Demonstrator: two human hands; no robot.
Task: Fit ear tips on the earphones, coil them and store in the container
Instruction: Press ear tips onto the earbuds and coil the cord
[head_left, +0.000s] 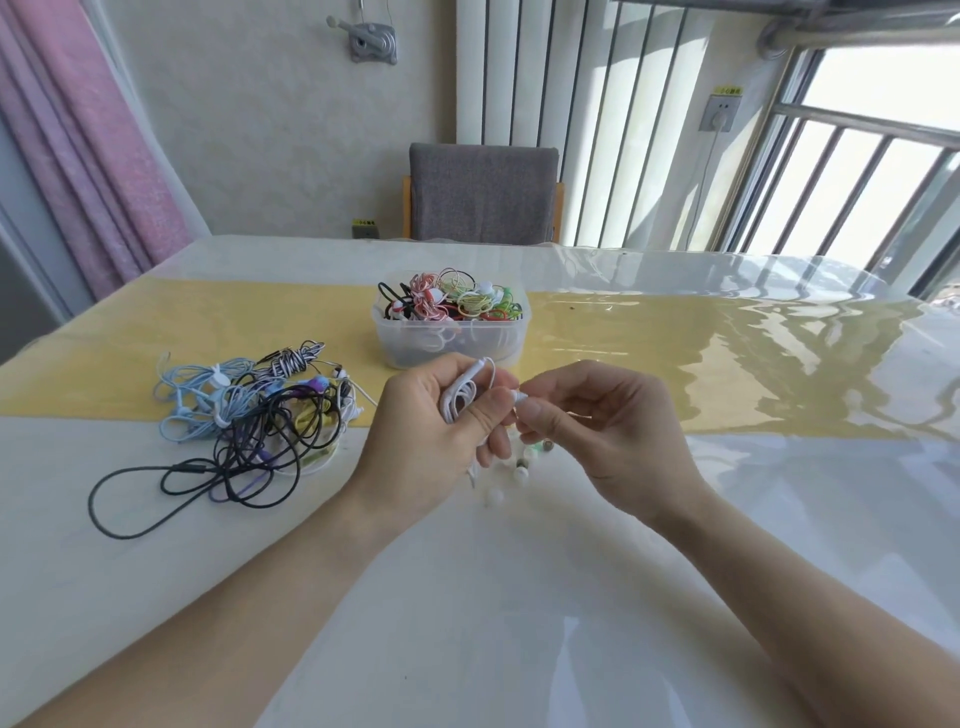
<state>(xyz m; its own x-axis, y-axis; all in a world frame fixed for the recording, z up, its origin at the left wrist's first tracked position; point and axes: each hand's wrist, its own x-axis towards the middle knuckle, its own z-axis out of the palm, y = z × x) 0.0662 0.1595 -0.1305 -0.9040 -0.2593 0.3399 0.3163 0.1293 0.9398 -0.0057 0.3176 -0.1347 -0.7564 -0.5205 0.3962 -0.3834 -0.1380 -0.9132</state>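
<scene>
- White earphones (464, 396) are being held above the desk (519, 597), their cable looped in the left hand (434, 431), whose fingers are curling round the loops with the thumb pressing across them.
- The right hand (597, 441) is pinching one white earbud (521, 397) between thumb and forefinger, right beside the left thumb tip; whether a tip is already sitting on the bud cannot be told.
- A short end of the white cable is hanging down below the left hand toward the desk.
- Loose ear tips (522, 470), white and greenish, are lying scattered on the desk just beneath the two hands.
- A clear plastic container (451, 340) is standing beyond the hands on the yellow runner (208, 332), already holding coiled earphones in red, green, black and white.
- A tangled pile of earphones (249, 410) in light blue, black, purple and striped cable is lying to the left of the hands, partly on the runner, with one black loop trailing out toward the near-left of the desk.
- A glossy transparent cover is lying over the desk and reflecting the window bars.
- A grey chair (483, 192) is standing at the far edge of the desk, with a pink curtain (88, 156) at the left.
</scene>
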